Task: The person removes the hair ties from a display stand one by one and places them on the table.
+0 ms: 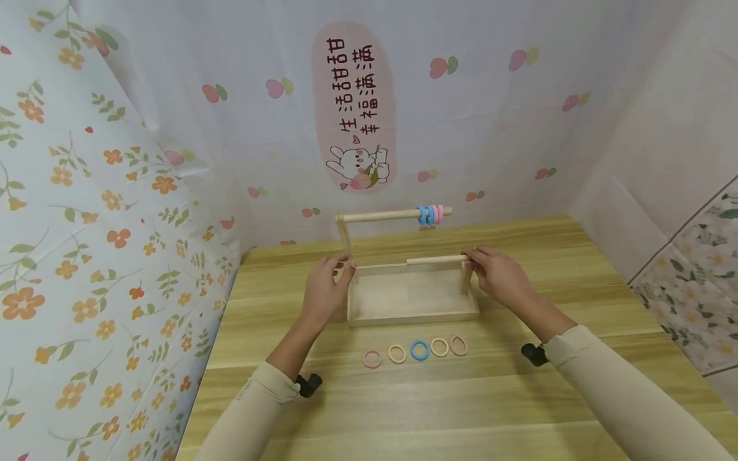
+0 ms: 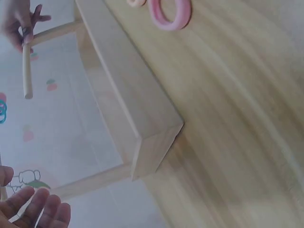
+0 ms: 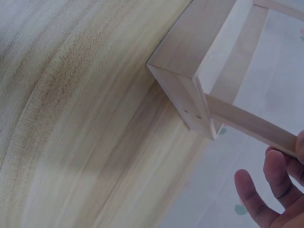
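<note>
A pale wooden rack stands on the table: a shallow tray (image 1: 412,315) with an upright post (image 1: 343,235) at the left and another post (image 1: 466,278) at the right. The left post carries a long rod (image 1: 380,216) with blue and pink rings (image 1: 429,214) near its free end. A shorter rod (image 1: 435,260) points left from the right post. My left hand (image 1: 327,288) has its thumb and fingertips around the left post's lower part, by the tray's back corner. My right hand (image 1: 500,275) grips the top of the right post, where the short rod meets it.
In front of the tray, several loose rings lie in a row on the wood-grain table (image 1: 403,410): pink (image 1: 371,358), cream (image 1: 396,354) and blue (image 1: 419,350) among them. A printed cloth (image 1: 242,115) hangs behind the table, and a flowered one (image 1: 104,256) hangs on the left.
</note>
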Motion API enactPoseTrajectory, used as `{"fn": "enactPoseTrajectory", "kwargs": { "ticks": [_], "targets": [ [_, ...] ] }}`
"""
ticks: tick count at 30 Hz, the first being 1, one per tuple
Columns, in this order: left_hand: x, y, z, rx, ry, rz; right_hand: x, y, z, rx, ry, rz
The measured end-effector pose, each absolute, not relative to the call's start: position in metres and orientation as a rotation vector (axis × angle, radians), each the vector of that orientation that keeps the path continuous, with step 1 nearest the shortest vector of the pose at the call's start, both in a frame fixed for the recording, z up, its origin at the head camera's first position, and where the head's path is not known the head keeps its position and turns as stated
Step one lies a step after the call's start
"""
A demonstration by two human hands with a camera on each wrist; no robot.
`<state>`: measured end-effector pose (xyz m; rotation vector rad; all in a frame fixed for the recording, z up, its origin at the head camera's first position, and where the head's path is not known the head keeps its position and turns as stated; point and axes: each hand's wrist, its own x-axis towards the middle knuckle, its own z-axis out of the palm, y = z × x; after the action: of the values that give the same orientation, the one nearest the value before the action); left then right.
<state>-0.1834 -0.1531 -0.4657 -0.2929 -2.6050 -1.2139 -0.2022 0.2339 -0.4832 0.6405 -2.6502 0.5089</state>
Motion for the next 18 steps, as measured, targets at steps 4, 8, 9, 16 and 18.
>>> {"fn": "enactPoseTrajectory", "kwargs": {
  "ticks": [4, 8, 9, 16, 18],
  "targets": [
    [-0.188, -0.158, -0.461, -0.215, -2.638, -1.231, -0.202, 0.233, -0.485, 0.651, -2.645, 0.515],
    [-0.193, -0.162, -0.454, -0.177, -2.661, -1.236, -0.203, 0.233, -0.487, 0.652, -2.627, 0.505],
    [-0.195, -0.162, -0.451, -0.175, -2.659, -1.241, -0.203, 0.233, -0.487, 0.654, -2.625, 0.504],
    [-0.209, -0.165, -0.434, -0.236, -2.590, -1.322, -0.201, 0.233, -0.484, 0.656, -2.633, 0.512],
    [-0.213, -0.164, -0.431, -0.249, -2.574, -1.330, -0.201, 0.233, -0.484, 0.655, -2.636, 0.514]
  ]
}}
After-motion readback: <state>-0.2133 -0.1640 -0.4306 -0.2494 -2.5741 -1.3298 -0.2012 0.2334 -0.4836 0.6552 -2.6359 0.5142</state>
